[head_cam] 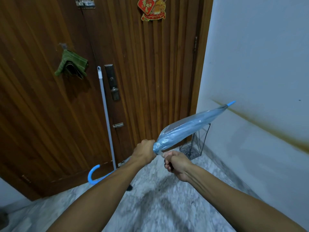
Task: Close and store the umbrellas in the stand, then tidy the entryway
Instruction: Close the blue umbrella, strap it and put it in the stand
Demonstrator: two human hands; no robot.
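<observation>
- Your left hand (145,150) is clenched, fingers wrapped around the gathered base of the folded blue umbrella (187,129).
- Your right hand (176,163) is fisted around the shaft just below.
- The umbrella tip points up-right, above the wire stand (194,144) in the corner.
- A second umbrella (93,175) lies on the floor by the door (50,114).

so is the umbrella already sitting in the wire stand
No, the closed umbrella is held in the air by the left hand and right hand, above the wire stand in the corner.

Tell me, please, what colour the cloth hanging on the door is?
The cloth is green with faint lighter stripes, clearest in the head view.
</observation>
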